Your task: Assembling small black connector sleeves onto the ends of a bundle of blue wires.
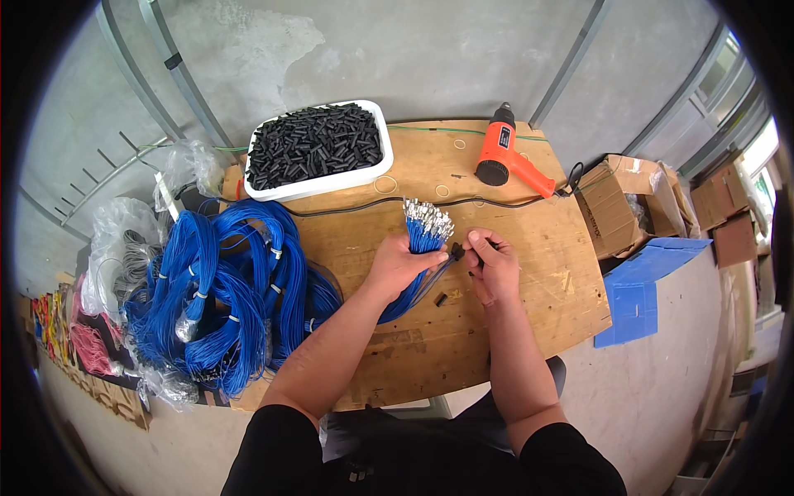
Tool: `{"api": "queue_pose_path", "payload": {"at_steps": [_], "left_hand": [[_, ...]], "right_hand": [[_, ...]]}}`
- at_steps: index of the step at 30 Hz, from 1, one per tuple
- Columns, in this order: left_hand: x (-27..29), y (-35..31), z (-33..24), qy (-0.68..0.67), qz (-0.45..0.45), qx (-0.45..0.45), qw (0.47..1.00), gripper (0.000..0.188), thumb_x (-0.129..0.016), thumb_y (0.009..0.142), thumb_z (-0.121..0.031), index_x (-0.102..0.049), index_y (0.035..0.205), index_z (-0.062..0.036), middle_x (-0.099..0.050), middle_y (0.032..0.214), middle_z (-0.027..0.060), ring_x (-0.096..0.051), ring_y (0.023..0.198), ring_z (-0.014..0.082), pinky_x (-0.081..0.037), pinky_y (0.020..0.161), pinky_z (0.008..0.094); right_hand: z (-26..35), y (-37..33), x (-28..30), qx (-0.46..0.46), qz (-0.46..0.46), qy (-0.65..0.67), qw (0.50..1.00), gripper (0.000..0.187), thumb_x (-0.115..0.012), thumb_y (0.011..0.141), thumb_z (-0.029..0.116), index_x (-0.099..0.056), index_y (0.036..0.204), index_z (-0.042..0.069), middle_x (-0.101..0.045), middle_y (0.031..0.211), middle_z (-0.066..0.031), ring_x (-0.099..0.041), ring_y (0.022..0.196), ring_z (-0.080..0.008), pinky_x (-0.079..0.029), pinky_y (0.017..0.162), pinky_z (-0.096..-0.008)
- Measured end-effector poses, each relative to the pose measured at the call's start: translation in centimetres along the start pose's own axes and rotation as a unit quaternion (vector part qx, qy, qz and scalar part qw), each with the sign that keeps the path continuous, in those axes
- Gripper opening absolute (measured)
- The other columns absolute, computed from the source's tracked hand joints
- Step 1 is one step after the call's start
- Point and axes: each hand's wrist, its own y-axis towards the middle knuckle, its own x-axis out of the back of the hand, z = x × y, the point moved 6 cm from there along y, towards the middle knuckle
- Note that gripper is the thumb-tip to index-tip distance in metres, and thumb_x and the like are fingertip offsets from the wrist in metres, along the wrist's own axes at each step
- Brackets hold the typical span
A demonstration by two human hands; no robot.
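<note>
My left hand (pixel 404 263) is closed around a bundle of blue wires (pixel 424 241) near its far end. Crimped silver terminals (pixel 428 217) fan out above the fingers, and the wires trail down toward the left. Just right of the bundle, a few thin dark leads with black sleeves (pixel 456 251) stick out toward my right hand (pixel 494 263). Its thumb and fingers are pinched together, with small black tube pieces showing among them; the fingers partly hide how many. On the wood below lies a loose black tube piece (pixel 441 299).
A white tub (pixel 388 157) heaped with short black tubes stands at the back. An orange heat gun (pixel 506 157) rests back right, its black cable (pixel 347 210) crossing the table. Coiled blue wire bundles (pixel 240 289) cover the left side. Cardboard boxes (pixel 616 207) stand off the right edge.
</note>
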Motion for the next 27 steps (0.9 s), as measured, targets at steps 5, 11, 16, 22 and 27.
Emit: {"api": "queue_pose_path", "payload": {"at_steps": [5, 11, 16, 22, 27], "left_hand": [[-0.6, -0.1, -0.6, 0.011, 0.022, 0.003, 1.000, 0.018, -0.079, 0.083, -0.008, -0.070, 0.097, -0.0001, -0.067, 0.078, 0.0022, -0.059, 0.067, 0.0083, -0.046, 0.061, 0.0236], [-0.5, -0.1, -0.3, 0.014, 0.025, 0.017, 0.999, 0.017, -0.078, 0.084, -0.008, -0.070, 0.096, -0.0001, -0.067, 0.079, 0.0025, -0.059, 0.066, 0.0084, -0.046, 0.060, 0.0237], [0.0, 0.1, 0.3, -0.061, -0.011, 0.009, 0.998, 0.016, -0.077, 0.085, -0.008, -0.070, 0.097, 0.0004, -0.067, 0.080, 0.0032, -0.060, 0.067, 0.0091, -0.048, 0.061, 0.0244], [-0.4, -0.1, -0.1, -0.054, -0.003, 0.035, 0.998, 0.013, -0.075, 0.087, -0.008, -0.068, 0.095, 0.0007, -0.067, 0.080, 0.0038, -0.061, 0.067, 0.0101, -0.049, 0.061, 0.0250], [0.0, 0.2, 0.3, -0.050, -0.024, 0.036, 0.998, 0.009, -0.072, 0.089, -0.008, -0.067, 0.091, -0.0006, -0.064, 0.075, 0.0039, -0.057, 0.061, 0.0107, -0.045, 0.055, 0.0258]], "right_hand": [[-0.3, -0.2, -0.9, -0.016, 0.010, -0.045, 0.999, 0.011, -0.070, 0.092, 0.007, -0.069, 0.100, -0.001, -0.063, 0.075, -0.0011, -0.047, 0.055, -0.0042, -0.031, 0.045, -0.0183], [-0.4, -0.2, -0.9, -0.015, 0.036, -0.067, 0.997, 0.007, -0.069, 0.092, 0.006, -0.066, 0.092, 0.000, -0.061, 0.075, -0.0020, -0.047, 0.057, -0.0055, -0.033, 0.048, -0.0183], [-0.6, -0.3, -1.1, -0.014, 0.031, -0.075, 0.997, 0.007, -0.070, 0.091, 0.006, -0.066, 0.086, 0.002, -0.058, 0.068, 0.0013, -0.045, 0.054, -0.0034, -0.030, 0.045, -0.0185], [-1.0, -0.5, -1.3, -0.056, 0.034, -0.062, 0.996, 0.009, -0.069, 0.092, 0.010, -0.066, 0.090, 0.001, -0.059, 0.072, 0.0001, -0.045, 0.054, -0.0050, -0.033, 0.048, -0.0192], [-1.1, 0.3, -0.7, -0.098, 0.093, 0.109, 0.985, 0.034, -0.052, 0.102, 0.027, -0.061, 0.116, -0.003, -0.061, 0.090, -0.0069, -0.045, 0.058, -0.0090, -0.034, 0.048, -0.0214]]}}
